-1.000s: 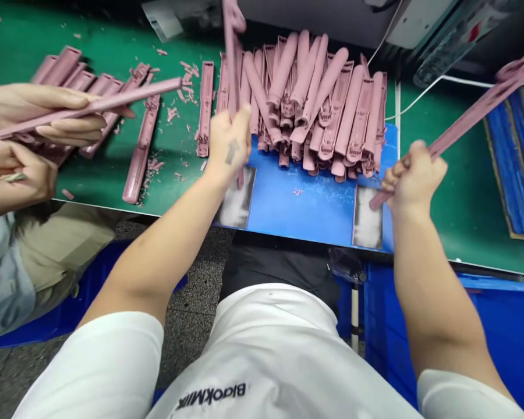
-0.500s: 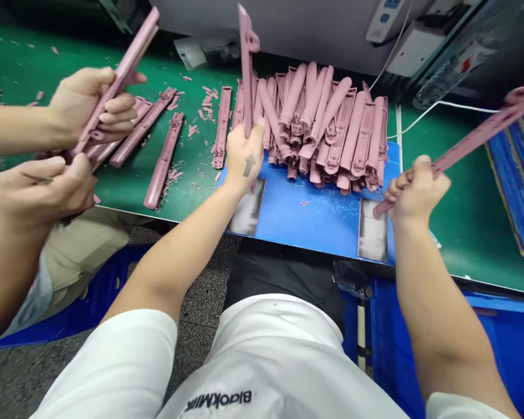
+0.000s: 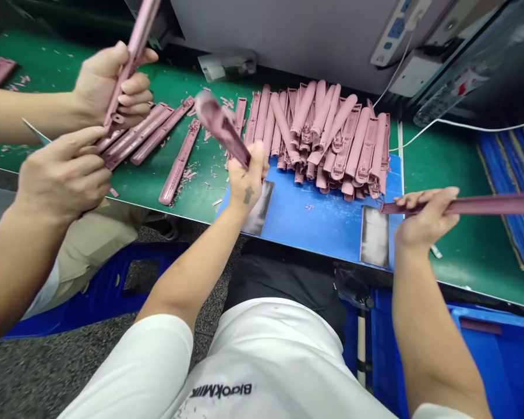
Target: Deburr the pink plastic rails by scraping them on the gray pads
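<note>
My left hand (image 3: 245, 176) is closed around a long pink plastic part (image 3: 222, 128) that tilts up and to the left above the table edge. Out to the right, my right hand (image 3: 423, 218) grips a second pink part (image 3: 493, 204), which lies level and points right. A heap of the same pink parts (image 3: 332, 137) lies on a blue mat (image 3: 318, 218) just beyond both hands.
A co-worker's two hands (image 3: 111, 87) at the left hold another pink part over several loose parts (image 3: 177, 166) and pink scraps on the green table (image 3: 471, 250). Stacked blue sheets (image 3: 513, 174) lie at the right. Blue crates (image 3: 502, 355) stand below the table.
My left hand has tipped its part from upright over to the left. My right hand has lowered its part from a raised slant to level. The co-worker's part has swung upright.
</note>
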{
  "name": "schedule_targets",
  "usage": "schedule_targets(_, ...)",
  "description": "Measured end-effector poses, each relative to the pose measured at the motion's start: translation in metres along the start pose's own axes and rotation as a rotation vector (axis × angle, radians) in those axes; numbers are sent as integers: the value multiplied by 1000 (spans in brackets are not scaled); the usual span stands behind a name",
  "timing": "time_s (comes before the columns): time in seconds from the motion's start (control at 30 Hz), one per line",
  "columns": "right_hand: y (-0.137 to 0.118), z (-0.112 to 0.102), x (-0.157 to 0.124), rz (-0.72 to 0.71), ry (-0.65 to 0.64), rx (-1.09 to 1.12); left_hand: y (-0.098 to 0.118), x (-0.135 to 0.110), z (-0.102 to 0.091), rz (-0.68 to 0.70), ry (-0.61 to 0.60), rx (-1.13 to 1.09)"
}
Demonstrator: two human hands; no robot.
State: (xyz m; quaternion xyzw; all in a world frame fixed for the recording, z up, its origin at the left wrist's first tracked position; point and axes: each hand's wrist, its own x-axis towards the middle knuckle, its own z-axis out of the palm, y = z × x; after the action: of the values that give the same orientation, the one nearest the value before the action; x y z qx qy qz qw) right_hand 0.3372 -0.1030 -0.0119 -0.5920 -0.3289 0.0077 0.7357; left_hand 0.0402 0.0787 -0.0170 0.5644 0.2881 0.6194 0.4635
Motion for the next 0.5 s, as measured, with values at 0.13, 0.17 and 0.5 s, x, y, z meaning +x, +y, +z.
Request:
schedule_targets(0.13,-19,-42,-60,-58,-253,-254,33,-58,-41,-11,-198,190)
schedule_targets(0.17,-28,-55,-77,-68,-269,-240,42,-73,-52,-14,-201,170)
schedule_targets(0.5,-15,-6,-14,-62,-61,-150,12,-4,-3,-197,-10,19)
